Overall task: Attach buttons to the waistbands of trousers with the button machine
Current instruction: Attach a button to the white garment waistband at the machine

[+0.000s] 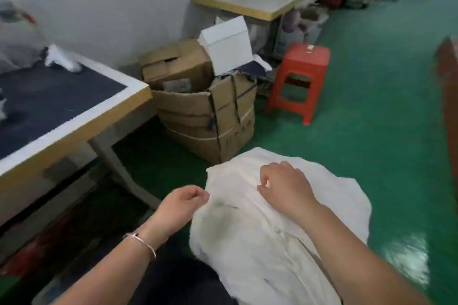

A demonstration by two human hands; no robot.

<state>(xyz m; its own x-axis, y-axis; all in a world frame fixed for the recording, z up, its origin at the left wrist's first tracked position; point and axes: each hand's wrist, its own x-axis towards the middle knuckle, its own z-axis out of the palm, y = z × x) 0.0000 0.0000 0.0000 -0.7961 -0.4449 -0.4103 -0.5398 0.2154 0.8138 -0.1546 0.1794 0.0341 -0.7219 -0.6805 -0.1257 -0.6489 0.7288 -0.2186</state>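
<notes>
We grip the bundle of white trousers low over the green floor, our left hand pinching its near-left edge and our right hand clutching its top, with the bench left and cardboard boxes and a red stool beyond.
</notes>
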